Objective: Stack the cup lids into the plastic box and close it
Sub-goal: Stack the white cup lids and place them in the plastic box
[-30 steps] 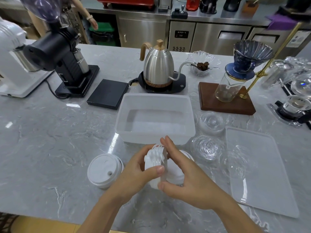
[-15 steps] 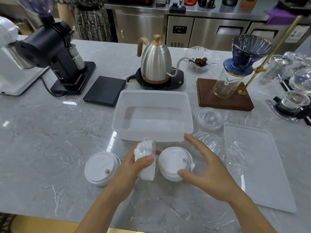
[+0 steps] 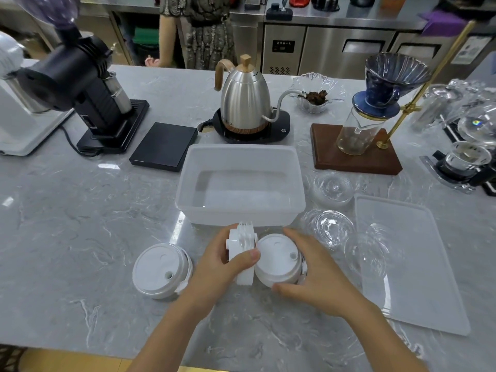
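On the grey marble desk (image 3: 80, 210), the left hand (image 3: 222, 264) clamps an upright stack of white plastic cup lids (image 3: 241, 251); the right hand (image 3: 319, 280), fingers spread, cups another white lid stack (image 3: 276, 256), before the empty translucent plastic box (image 3: 241, 183)

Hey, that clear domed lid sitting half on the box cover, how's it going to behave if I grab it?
The clear domed lid looks thin-walled, so it is probably very light and flexes under a pinch. Its glossy surface may be slippery. Overlapping the box cover's edge, it probably rocks or slides when nudged.
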Demonstrator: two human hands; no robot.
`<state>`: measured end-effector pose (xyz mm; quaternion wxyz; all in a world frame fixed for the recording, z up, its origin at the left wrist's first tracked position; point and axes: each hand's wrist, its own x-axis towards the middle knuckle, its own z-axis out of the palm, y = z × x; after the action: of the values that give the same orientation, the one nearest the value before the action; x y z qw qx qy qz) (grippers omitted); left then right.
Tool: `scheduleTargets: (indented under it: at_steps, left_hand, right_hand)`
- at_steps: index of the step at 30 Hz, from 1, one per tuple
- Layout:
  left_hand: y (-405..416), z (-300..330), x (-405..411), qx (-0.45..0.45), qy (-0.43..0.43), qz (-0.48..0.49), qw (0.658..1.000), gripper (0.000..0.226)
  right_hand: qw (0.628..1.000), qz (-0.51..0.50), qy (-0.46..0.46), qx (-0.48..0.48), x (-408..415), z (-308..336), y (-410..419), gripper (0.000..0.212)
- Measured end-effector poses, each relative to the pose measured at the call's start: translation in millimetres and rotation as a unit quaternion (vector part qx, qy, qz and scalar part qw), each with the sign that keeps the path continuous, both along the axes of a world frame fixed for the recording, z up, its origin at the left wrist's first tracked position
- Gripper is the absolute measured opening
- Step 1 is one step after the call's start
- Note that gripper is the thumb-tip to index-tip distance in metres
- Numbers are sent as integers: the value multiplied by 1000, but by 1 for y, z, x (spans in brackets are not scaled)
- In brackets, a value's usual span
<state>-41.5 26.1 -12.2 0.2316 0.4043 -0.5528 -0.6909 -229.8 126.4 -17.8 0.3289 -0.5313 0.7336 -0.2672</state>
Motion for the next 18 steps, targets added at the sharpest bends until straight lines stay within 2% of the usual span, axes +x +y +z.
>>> scheduleTargets:
  at_steps: [5,18]
  left_hand:
    - [1,0,0,-3,0,-6,1000,59]
    - [-1,3,3,11,20,-9,1000,63]
  right_hand:
    - [999,-2,-3,-41,1,3,-1,82]
    - [992,-44,-86,-84,8,18,-1,89]
